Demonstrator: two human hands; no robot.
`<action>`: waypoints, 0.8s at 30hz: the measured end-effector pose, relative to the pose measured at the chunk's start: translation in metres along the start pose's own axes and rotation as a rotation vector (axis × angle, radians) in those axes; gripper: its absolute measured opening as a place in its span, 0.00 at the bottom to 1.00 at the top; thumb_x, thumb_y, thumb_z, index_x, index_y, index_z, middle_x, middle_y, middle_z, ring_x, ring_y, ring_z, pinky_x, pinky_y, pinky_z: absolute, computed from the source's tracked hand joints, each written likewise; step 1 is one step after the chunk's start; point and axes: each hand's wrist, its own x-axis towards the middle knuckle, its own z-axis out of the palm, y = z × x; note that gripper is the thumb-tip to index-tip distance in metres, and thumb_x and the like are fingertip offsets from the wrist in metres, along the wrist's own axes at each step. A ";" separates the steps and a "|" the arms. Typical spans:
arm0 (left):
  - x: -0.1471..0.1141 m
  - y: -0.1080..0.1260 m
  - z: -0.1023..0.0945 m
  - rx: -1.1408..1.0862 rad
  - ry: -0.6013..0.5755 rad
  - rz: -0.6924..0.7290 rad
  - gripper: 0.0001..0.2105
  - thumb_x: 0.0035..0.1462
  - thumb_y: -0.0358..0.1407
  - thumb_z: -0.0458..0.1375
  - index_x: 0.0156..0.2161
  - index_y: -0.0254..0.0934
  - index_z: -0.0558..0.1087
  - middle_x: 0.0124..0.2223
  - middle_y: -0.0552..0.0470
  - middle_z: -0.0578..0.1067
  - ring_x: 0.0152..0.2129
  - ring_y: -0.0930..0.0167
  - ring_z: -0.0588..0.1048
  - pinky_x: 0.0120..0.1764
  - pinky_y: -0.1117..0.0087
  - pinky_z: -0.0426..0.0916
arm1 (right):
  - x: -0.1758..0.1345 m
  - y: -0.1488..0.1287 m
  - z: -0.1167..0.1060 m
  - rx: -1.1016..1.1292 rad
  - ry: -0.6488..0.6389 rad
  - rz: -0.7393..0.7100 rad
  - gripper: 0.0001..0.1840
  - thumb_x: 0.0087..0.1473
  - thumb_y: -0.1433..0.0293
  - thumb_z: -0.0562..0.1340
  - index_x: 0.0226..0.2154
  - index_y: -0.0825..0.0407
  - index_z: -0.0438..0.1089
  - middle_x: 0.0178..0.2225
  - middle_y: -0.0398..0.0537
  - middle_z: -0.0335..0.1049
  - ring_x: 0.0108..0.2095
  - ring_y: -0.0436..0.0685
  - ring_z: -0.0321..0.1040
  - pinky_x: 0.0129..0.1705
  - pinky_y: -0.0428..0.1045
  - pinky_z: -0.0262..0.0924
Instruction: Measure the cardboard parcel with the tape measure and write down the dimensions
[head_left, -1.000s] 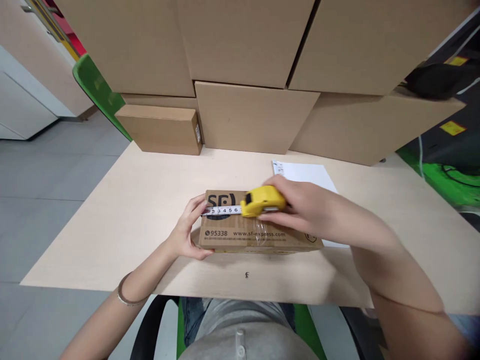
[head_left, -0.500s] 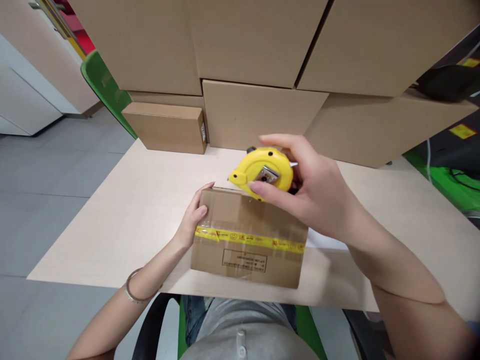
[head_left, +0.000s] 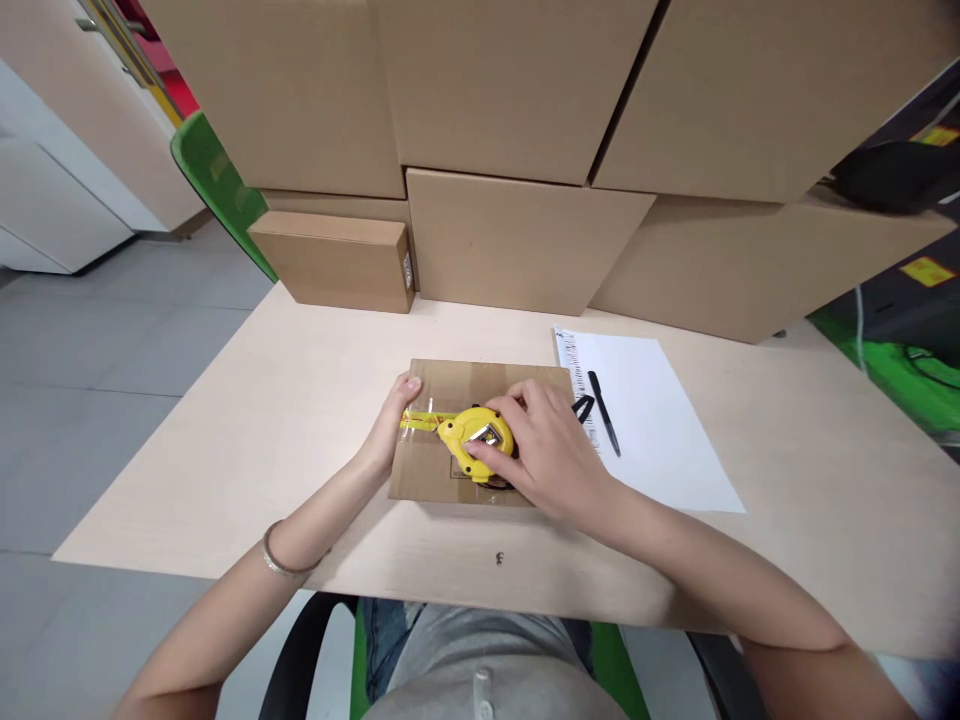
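Note:
A small cardboard box (head_left: 450,382) with yellow printed tape across its top lies flat on the table. My left hand (head_left: 390,422) grips its left edge, thumb on the top face and fingers down the side. In my right hand (head_left: 559,455) is a yellow tape measure (head_left: 456,436), held over the middle of the box. Its narrow end points left, along the yellow tape strip. A black wrist strap shows beside my right hand, which hides part of the box's right side. I cannot tell whether any blade is pulled out.
Right of the box, a black pen (head_left: 604,415) lies on a white sheet of paper (head_left: 675,430). A flat carton (head_left: 330,270) stands at the back left. Large stacked cartons (head_left: 517,240) wall off the table's (head_left: 247,440) far side. A green chair back (head_left: 214,185) stands behind left.
My right hand has lowered the tape measure onto or just above the box top and moved slightly left. The box, tilted up before, now lies flat; the paper and pen have come into sight.

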 end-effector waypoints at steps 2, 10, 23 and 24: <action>0.005 -0.003 0.000 -0.018 0.002 -0.018 0.27 0.56 0.51 0.65 0.57 0.39 0.74 0.47 0.48 0.84 0.46 0.55 0.82 0.50 0.58 0.74 | -0.004 0.018 -0.012 0.027 0.062 0.062 0.31 0.68 0.43 0.50 0.46 0.52 0.71 0.43 0.59 0.73 0.42 0.66 0.72 0.43 0.58 0.64; 0.019 -0.011 -0.005 -0.049 0.041 -0.021 0.30 0.51 0.51 0.66 0.57 0.40 0.72 0.50 0.49 0.83 0.52 0.54 0.79 0.54 0.57 0.73 | -0.051 0.131 -0.023 -0.183 -0.344 0.794 0.26 0.67 0.49 0.50 0.26 0.48 0.63 0.30 0.60 0.72 0.31 0.68 0.70 0.33 0.56 0.54; 0.026 -0.007 -0.006 -0.001 -0.035 0.008 0.31 0.48 0.52 0.68 0.54 0.36 0.75 0.47 0.43 0.85 0.48 0.48 0.82 0.51 0.53 0.75 | -0.068 0.180 -0.002 0.658 -0.211 0.677 0.33 0.54 0.35 0.59 0.31 0.50 0.68 0.20 0.41 0.65 0.20 0.51 0.58 0.26 0.50 0.57; 0.027 -0.007 -0.007 0.003 -0.031 0.013 0.31 0.47 0.51 0.69 0.53 0.36 0.76 0.47 0.43 0.85 0.48 0.48 0.82 0.51 0.53 0.75 | -0.070 0.179 -0.001 0.696 -0.190 0.683 0.32 0.51 0.36 0.64 0.30 0.49 0.66 0.20 0.42 0.66 0.20 0.51 0.60 0.24 0.49 0.57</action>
